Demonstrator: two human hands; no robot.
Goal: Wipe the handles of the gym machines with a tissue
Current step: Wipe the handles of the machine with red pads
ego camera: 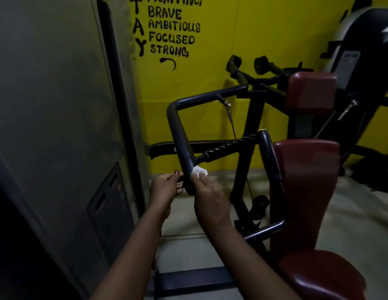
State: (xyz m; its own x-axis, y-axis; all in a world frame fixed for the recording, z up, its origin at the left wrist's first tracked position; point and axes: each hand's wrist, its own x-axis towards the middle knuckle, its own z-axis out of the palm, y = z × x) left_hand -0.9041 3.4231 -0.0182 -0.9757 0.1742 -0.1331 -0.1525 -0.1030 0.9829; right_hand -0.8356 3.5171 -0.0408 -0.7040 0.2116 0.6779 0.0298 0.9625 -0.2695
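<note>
A white tissue (199, 170) is seen against a black handle (181, 135). The grip (228, 146) is patterned with a black spiral. The pads (305, 169) are covered in dark red. The wall (264, 35) is painted yellow, lettered in black. The floor (351, 213) is pale beige.

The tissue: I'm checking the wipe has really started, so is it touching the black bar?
Touching. In the head view the white tissue, pinched in the right hand, is pressed against the side of the black bar, with no gap visible between them.
</note>
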